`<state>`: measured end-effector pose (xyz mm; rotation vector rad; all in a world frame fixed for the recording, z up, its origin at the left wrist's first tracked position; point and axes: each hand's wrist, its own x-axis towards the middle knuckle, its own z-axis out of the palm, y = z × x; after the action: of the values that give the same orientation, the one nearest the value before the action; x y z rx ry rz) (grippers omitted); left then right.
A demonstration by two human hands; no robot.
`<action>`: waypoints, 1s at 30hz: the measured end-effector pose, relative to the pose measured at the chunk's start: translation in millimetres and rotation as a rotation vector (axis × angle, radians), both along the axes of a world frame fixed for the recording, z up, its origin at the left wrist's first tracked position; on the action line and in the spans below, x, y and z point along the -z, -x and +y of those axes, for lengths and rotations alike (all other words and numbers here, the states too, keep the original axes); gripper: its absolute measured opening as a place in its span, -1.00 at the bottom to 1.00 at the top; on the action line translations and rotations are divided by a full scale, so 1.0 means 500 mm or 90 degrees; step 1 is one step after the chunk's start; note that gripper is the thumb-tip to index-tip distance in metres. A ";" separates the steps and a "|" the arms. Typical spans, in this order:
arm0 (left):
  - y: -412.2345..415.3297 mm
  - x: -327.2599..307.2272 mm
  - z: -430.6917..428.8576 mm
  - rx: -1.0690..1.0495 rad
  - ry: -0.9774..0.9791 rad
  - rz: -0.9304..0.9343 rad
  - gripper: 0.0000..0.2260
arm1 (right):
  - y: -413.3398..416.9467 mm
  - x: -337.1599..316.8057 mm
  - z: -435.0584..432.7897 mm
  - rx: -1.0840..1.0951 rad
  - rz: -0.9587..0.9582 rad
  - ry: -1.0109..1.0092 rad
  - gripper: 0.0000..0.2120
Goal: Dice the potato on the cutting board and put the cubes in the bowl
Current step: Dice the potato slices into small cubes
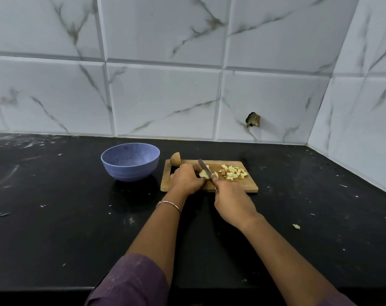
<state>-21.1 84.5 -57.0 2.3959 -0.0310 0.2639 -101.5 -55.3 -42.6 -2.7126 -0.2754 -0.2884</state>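
Purple fabric of the left sleeve (130, 281) fills the bottom edge, cut off by the frame, and both bare forearms reach forward from it over a black countertop (55, 217) flecked with pale streaks and crumbs. A thin bracelet (169, 204) circles the left wrist. Behind the counter rises a tiled wall (165, 96) of white marble-patterned squares that turns a corner at the right, with a dark ragged hole (252, 120) low in one tile. On the counter lies a wooden cutting board (249, 186). The left hand (186, 180) rests on it with fingers curled down over a pale potato piece (202, 174), pinning it in place. The right hand (233, 199) is wrapped tightly round a knife (205, 168), whose blade slants across that piece. The handle is swallowed by the fist. A heap of cubes (233, 172) sits on the right part of the board, apart from the blade. An uncut half potato (175, 159) stands at the far left corner, near a blue bowl (130, 162) that sits just left of the board. The left fingertips are hidden behind the knuckles, and the hand covers the board's near left part. One small pale scrap (296, 226) lies on the counter well to the right.
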 end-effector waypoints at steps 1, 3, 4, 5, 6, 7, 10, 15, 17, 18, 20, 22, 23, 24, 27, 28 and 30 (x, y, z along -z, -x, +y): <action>0.001 -0.001 0.000 0.001 -0.004 -0.002 -0.83 | 0.000 0.000 0.001 -0.001 -0.002 0.006 -0.44; 0.003 -0.002 -0.001 0.000 -0.006 -0.004 -0.83 | -0.001 0.000 0.001 -0.003 -0.008 0.022 -0.44; 0.004 -0.002 -0.001 -0.003 -0.007 -0.004 -0.83 | -0.001 0.001 0.001 -0.005 -0.011 0.027 -0.44; 0.005 -0.003 -0.002 -0.005 -0.010 -0.004 -0.83 | -0.001 0.001 0.002 -0.005 -0.013 0.031 -0.44; 0.006 -0.003 -0.003 -0.007 -0.014 -0.004 -0.83 | -0.002 0.001 0.002 -0.005 -0.015 0.035 -0.44; 0.006 -0.002 -0.003 -0.010 -0.017 -0.005 -0.83 | -0.002 0.002 0.002 -0.004 -0.016 0.039 -0.45; 0.009 -0.003 -0.004 -0.011 -0.013 -0.011 -0.80 | -0.003 0.002 0.002 -0.008 -0.019 0.049 -0.45; 0.009 -0.003 -0.006 -0.012 -0.013 -0.006 -0.82 | -0.006 -0.001 0.003 -0.011 -0.012 0.059 -0.43; 0.010 -0.003 -0.005 -0.013 -0.010 -0.005 -0.81 | -0.008 -0.001 0.004 -0.010 -0.013 0.060 -0.42; 0.011 -0.004 -0.004 -0.011 -0.009 -0.004 -0.80 | -0.009 0.000 0.006 -0.010 -0.015 0.065 -0.42; 0.011 -0.002 -0.003 -0.004 0.001 -0.004 -0.81 | -0.008 0.000 0.012 -0.009 -0.022 0.094 -0.41; 0.013 -0.002 -0.002 -0.002 0.011 -0.012 -0.84 | -0.007 0.000 0.016 -0.010 -0.032 0.122 -0.41; 0.014 -0.003 -0.002 -0.004 0.011 -0.017 -0.85 | -0.008 0.000 0.017 -0.010 -0.034 0.128 -0.41; 0.015 -0.003 -0.002 -0.006 0.009 -0.021 -0.86 | -0.008 0.000 0.017 -0.008 -0.035 0.131 -0.41; 0.014 -0.002 -0.003 -0.007 0.017 -0.023 -0.82 | -0.006 0.006 0.019 0.003 -0.039 0.130 -0.41; 0.014 -0.002 -0.003 -0.010 0.018 -0.023 -0.81 | -0.006 0.009 0.018 0.010 -0.041 0.112 -0.41; 0.011 0.000 -0.003 -0.020 0.007 -0.027 -0.81 | -0.003 0.011 0.013 0.032 -0.040 0.047 -0.44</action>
<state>-26.6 83.2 -57.0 2.3808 -0.0107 0.3290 -100.1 -48.8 -48.2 -2.7893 -0.2395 -0.3849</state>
